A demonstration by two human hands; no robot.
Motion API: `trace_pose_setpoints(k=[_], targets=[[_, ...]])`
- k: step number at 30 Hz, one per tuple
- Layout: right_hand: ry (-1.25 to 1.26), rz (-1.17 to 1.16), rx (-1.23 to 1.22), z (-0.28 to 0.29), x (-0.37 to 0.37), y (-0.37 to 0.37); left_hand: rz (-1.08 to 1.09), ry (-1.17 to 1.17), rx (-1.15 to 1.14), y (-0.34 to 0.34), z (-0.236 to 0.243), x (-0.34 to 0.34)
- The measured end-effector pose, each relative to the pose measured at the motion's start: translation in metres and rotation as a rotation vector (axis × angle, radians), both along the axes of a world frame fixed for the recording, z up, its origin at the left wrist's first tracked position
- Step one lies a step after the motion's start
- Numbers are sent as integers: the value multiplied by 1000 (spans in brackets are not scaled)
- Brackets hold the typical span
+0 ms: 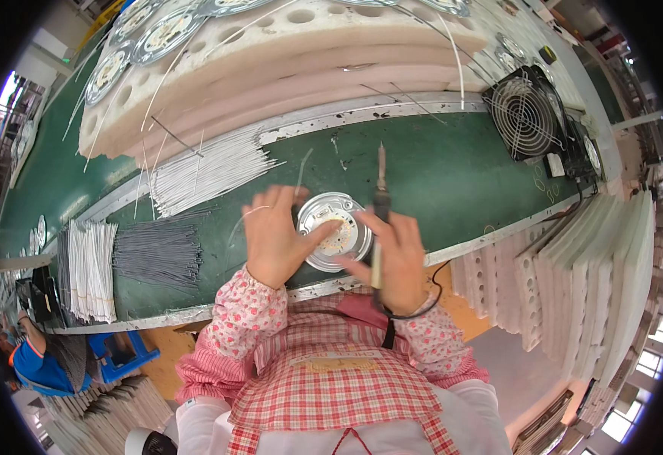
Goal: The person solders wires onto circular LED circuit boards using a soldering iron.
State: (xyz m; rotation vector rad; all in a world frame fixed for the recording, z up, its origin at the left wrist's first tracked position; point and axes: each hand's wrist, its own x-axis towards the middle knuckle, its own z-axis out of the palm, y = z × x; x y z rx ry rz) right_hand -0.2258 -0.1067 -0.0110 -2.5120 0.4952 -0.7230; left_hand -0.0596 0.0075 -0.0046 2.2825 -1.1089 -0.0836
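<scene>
A round silver metal plate with a pale circuit board (336, 235) lies near the bench's front edge; it looks like a lamp base. My left hand (272, 239) is at its left rim, thumb laid over the board, the other fingers blurred. A thin pale wire (303, 168) sticks up beside those fingers. In my right hand (401, 262) is a soldering iron (380, 205), its tip pointing away from me and clear of the plate. The thumb and forefinger of that hand reach to the plate's right rim.
Bundles of white wires (202, 178) and dark grey wires (161, 250) lie left on the green bench (445, 174). Behind stands a foam tray stack (286, 76) with more plates. A black fan (525, 114) is at the back right; foam sheets (574, 273) stand right. A person (47, 364) is far left.
</scene>
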Motion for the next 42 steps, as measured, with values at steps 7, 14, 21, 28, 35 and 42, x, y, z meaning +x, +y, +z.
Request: trace_pose_setpoints(k=[7, 14, 21, 28, 35, 42], targets=[[-115, 148, 432, 21, -19, -30, -107, -197, -100, 31, 11, 0], [-72, 369, 406, 20, -13, -38, -246, -66, -114, 31, 8, -14], [7, 354, 481, 25, -13, -39, -310, -83, -119, 23, 0, -16], [-2, 308, 501, 23, -19, -29, -381, -184, -136, 9, 2, -19], [11, 120, 885, 11, -28, -18, -360, -159, -136, 8, -8, -13], [-43, 115, 915, 2, -34, -15, -383, -182, -93, 29, -13, -12]])
